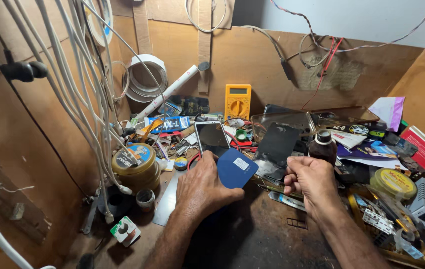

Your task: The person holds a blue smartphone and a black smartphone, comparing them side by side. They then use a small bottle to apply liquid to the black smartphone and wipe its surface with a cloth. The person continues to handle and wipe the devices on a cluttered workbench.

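Over the cluttered workbench (272, 234), left hand (203, 187) gripping a dark-blue rounded card (235, 168), right hand (312, 182) fisted, contents unclear.

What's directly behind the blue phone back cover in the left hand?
Behind the blue back cover, held by the left hand, a smartphone lies face up with a dark screen. Its lower end is hidden by the cover and hand.

Bare forearms, no sleeves, veined grips (207, 184)
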